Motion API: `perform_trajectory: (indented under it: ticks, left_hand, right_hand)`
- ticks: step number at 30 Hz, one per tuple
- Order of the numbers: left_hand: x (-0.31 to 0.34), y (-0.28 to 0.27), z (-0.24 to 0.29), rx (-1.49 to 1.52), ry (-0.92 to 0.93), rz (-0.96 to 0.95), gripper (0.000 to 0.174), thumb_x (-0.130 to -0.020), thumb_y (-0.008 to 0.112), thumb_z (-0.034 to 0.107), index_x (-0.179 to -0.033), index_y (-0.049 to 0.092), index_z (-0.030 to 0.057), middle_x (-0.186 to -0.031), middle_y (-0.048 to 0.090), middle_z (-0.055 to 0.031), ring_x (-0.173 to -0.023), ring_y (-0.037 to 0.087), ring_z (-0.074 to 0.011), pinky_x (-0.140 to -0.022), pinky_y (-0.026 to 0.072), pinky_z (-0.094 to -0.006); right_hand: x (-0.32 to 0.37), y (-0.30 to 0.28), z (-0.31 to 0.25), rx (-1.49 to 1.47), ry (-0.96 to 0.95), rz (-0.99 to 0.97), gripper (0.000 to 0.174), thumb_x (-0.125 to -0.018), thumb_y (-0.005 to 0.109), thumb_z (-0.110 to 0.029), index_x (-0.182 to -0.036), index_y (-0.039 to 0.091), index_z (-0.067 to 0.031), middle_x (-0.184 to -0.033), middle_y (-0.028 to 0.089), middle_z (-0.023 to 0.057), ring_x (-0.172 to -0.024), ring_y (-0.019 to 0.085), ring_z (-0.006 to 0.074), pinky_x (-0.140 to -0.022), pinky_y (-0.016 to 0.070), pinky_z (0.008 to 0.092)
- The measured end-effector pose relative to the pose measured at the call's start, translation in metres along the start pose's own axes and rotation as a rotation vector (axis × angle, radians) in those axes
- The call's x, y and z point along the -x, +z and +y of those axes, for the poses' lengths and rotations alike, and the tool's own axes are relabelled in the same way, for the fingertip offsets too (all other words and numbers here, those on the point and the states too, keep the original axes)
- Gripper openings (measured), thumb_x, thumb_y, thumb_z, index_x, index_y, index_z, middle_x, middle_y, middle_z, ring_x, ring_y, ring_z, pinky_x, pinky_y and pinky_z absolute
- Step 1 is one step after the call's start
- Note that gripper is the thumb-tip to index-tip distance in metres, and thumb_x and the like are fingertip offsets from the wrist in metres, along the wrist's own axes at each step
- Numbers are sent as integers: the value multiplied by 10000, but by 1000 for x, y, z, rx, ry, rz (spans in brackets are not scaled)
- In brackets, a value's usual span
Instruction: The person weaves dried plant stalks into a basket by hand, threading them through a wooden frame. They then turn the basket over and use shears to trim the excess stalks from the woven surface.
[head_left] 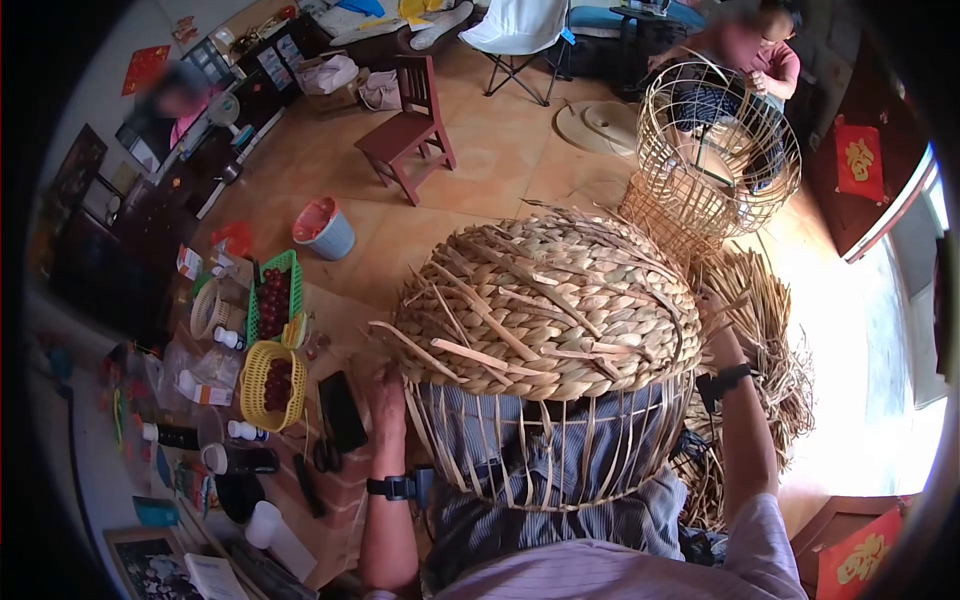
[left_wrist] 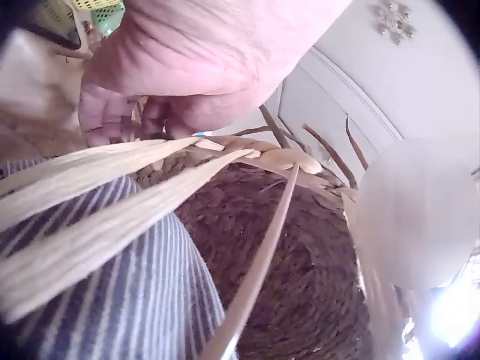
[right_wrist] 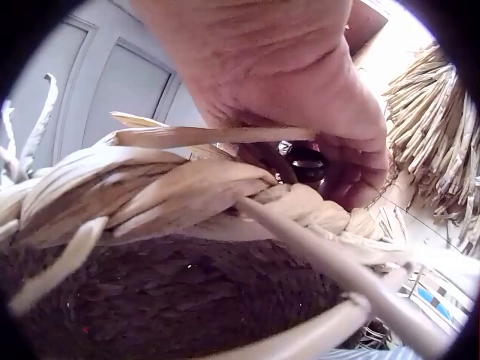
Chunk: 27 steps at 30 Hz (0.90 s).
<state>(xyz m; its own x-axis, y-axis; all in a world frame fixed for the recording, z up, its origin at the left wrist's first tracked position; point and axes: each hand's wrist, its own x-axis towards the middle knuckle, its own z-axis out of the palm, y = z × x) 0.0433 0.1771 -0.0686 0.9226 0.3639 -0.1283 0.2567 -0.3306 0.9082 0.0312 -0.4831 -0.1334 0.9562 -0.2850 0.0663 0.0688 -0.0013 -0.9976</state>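
Note:
An upturned basket (head_left: 550, 300) has a braided body and bare ribs around its lower part, over the person's lap. At its left edge is the left hand (head_left: 388, 405); in the left wrist view the left hand (left_wrist: 187, 67) has loosely bent fingers beside the braided rim (left_wrist: 277, 157), touching its outer side. On the opposite edge is the right hand (head_left: 718, 325). In the right wrist view, the right hand (right_wrist: 300, 90) curls its fingers at the braid (right_wrist: 150, 187), around the end of a flat strand (right_wrist: 217, 136). A dark shiny thing (right_wrist: 307, 163) shows between those fingers, unclear.
Loose straw (head_left: 770, 350) lies to the right. On the left are a yellow basket (head_left: 256, 405) and green basket (head_left: 292, 300) of dark red fruit, a phone (head_left: 343, 412), scissors (head_left: 326, 455) and bottles. Beyond stand a bin (head_left: 328, 235), a chair (head_left: 405, 140) and a wire frame (head_left: 720, 150) near a seated person.

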Motion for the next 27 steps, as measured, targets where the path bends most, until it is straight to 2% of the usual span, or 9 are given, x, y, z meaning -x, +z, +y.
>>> perform_trajectory:
  ticks: [1,3,4,7,11,16,18,22,27]
  left_hand:
    - [2,4,-4,96,0,7,367,-1121,561,259,-1064,720,-67,-893,688,-79,-860,597,-176,-841,491,-373]
    - [4,12,-8,228,2,46,362,-1121,560,252,-1031,714,-63,-871,669,-63,-840,574,-162,-817,480,-363]
    - [8,15,-5,264,5,81,362,-1123,558,251,-1026,712,-61,-868,666,-57,-833,566,-155,-807,476,-355]
    - [20,21,3,320,18,131,349,-1125,559,247,-1027,713,-50,-865,661,-40,-821,555,-138,-780,467,-329]
    - [23,27,2,159,127,184,328,-1124,565,250,-1053,730,-24,-908,669,-37,-812,546,-123,-757,462,-318]
    - [13,21,8,529,-276,33,374,-1132,540,285,-1165,726,-38,-1086,745,-94,-950,655,-162,-875,528,-347]
    - [15,23,13,649,-333,23,393,-1135,534,303,-1211,729,-29,-1162,759,-102,-1028,683,-174,-933,542,-350]
    - [28,26,-3,507,60,-16,427,-1149,517,355,-1321,721,22,-1314,733,-53,-1202,666,-168,-1067,509,-351]
    - [51,28,31,763,-51,-167,462,-1161,498,374,-1407,666,21,-1367,713,-40,-1263,647,-154,-1128,476,-346]
  right_hand:
    - [2,14,-16,-39,-33,58,246,-1013,742,-83,-1241,733,10,-1053,773,22,-852,682,140,-799,580,305]
    - [-9,12,-10,101,-185,22,266,-1006,740,-83,-1257,732,3,-1083,770,30,-895,684,145,-826,577,304]
    - [-29,-6,20,95,-104,13,273,-1007,731,-86,-1267,732,-4,-1090,768,32,-913,690,153,-839,579,313]
    - [-15,-9,5,216,-39,-107,317,-1088,639,-168,-1351,702,-3,-1216,761,76,-1078,712,220,-969,571,355]
    - [11,-18,17,338,98,-42,347,-1086,638,-200,-1375,685,-14,-1249,744,75,-1107,699,225,-986,563,362]
    - [40,-45,39,489,293,4,386,-1084,637,-240,-1406,663,-28,-1290,724,75,-1144,683,232,-1007,553,370]
    - [44,-51,43,515,330,6,402,-1083,637,-256,-1418,654,-34,-1306,715,75,-1158,677,235,-1016,549,374]
    - [49,-57,50,541,377,7,434,-1082,636,-288,-1442,637,-45,-1339,699,75,-1188,665,241,-1033,541,381]
    - [49,-63,54,553,389,11,476,-1080,635,-328,-1472,615,-60,-1380,678,75,-1224,649,248,-1055,531,389]
